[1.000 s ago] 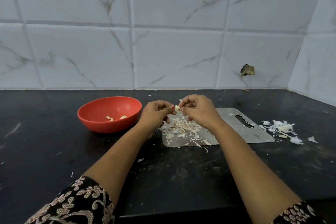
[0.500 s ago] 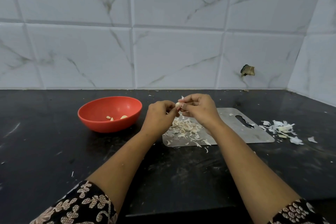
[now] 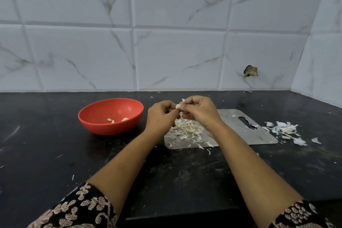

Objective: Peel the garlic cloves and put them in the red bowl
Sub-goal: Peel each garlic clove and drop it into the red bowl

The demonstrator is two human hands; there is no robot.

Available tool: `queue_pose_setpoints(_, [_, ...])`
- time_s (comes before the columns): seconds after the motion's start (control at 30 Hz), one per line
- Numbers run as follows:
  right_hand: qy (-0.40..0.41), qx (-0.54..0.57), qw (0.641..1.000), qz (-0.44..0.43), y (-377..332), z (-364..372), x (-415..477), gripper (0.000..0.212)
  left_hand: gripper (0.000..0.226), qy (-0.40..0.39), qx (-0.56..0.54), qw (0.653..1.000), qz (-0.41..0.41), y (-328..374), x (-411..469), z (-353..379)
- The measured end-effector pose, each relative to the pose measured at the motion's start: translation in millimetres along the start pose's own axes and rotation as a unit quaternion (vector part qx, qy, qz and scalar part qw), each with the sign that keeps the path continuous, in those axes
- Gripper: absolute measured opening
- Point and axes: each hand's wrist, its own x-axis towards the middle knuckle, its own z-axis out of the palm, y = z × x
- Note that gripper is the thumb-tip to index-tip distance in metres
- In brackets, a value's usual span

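Both hands pinch one garlic clove (image 3: 178, 106) above the steel board (image 3: 246, 131): the left hand (image 3: 161, 116) steadies it while the right hand (image 3: 199, 112) seemingly picks at skin. The red bowl (image 3: 111, 116) sits to the left, nearer the left hand.

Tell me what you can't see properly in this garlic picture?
- Head view: garlic clove, mostly covered by left hand and right hand; remaining skin unclear.
- Head view: cloves in red bowl, too small to count; near wall hides some floor.
- Head view: pile right of cutting board, too small to tell skins from cloves.
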Motion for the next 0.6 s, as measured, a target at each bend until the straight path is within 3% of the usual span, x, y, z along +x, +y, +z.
queue_pose_setpoints(0.2, [-0.025, -0.003, 0.999, 0.034, 1, -7, 3, 0.006, 0.014, 0.001, 0.157, 0.984, 0.089, -4, 0, 0])
queue_pose_setpoints(0.4, [-0.053, -0.027, 0.995, 0.084, 3, -14, 7, 0.011, 0.015, -0.015, 0.399, 0.903, 0.155, 1, -1, 1])
queue_pose_setpoints(0.5, [-0.041, -0.057, 0.993, 0.091, 5, -18, 9, 0.016, 0.017, -0.017, 0.434, 0.891, 0.131, -2, 1, -1])
queue_pose_setpoints(0.6, [-0.033, -0.108, 0.992, 0.065, 5, -18, 7, 0.019, 0.012, -0.012, 0.396, 0.909, 0.127, -6, 3, -3])
